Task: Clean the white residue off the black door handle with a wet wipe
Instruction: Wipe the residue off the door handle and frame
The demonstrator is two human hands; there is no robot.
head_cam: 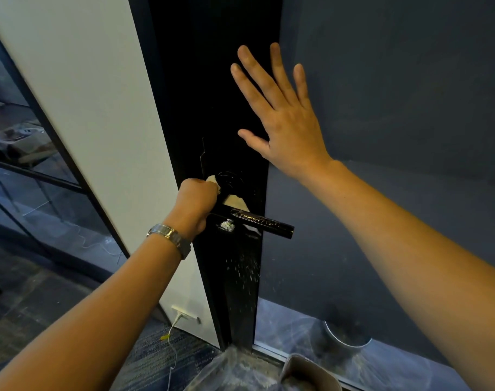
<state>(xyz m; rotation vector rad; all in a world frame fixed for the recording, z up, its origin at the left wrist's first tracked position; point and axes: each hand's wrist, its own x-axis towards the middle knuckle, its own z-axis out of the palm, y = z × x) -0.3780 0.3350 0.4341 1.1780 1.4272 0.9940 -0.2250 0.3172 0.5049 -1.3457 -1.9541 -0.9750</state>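
Head view showed the black door handle [261,222] as a straight lever jutting rightward from the dark door [201,94], about mid-height in the picture. White residue [227,225] sat in a clump on the plate just beneath the lever. Paler streaks ran along the lever's top, and fine white specks were scattered down the door's face below it.

At the lever's inner end, the left hand [197,203] was curled into a fist round a wet wipe [212,179]. A cream tuft of the wipe poked out above the knuckles, and a pale flap showed past the fingers, lying against the handle's base. A metal wristwatch [170,238] circled that wrist.

Higher up, the right hand [283,125] was spread wide, with straight, parted fingers and the palm turned toward the door. It lay over the door's right edge where that met the blue wall [395,108] and held nothing.

Left of the door stood a white panel [94,108], with a socket [184,316] low on it and a thin cable [173,351] trailing down to the floor. At the foot of the door lay a crumpled plastic sheet [232,368], with a grey bin [308,373] beside it.
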